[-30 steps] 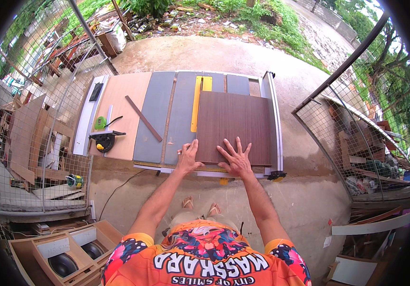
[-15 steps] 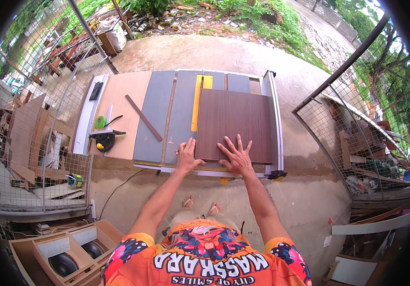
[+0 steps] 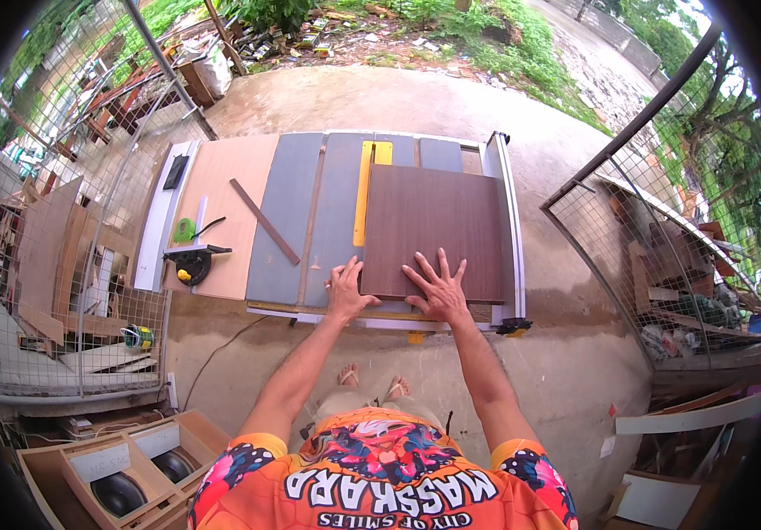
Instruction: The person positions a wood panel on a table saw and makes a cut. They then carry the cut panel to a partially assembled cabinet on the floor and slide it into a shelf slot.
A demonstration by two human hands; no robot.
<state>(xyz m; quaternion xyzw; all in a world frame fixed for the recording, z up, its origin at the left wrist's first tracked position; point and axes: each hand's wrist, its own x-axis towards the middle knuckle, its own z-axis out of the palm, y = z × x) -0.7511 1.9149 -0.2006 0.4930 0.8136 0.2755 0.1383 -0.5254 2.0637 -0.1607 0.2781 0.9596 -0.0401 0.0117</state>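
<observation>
A dark brown wood-grain board [image 3: 438, 221] lies flat on a grey table saw [image 3: 288, 216], alongside the long white fence [image 3: 506, 231] at its right. My right hand [image 3: 438, 290] is open, its fingers spread flat on the board's near part. At the near left corner is my left hand [image 3: 346, 290]; its thumb reaches along the near edge and its half-bent fingers rest beside the left edge. A yellow insert plate [image 3: 364, 199] shows just left of the board, which covers part of it. I cannot make out a blade.
A narrow brown strip [image 3: 264, 221] lies slanted on the saw top. On the pale wood extension at left are a green tape measure [image 3: 186, 230] and a black mitre gauge [image 3: 193, 261]. Wire-mesh gates [image 3: 106, 256] stand at both sides, and a wooden speaker box [image 3: 129, 473] sits lower left.
My hands and the board look unchanged in place. The view has shifted very slightly.
</observation>
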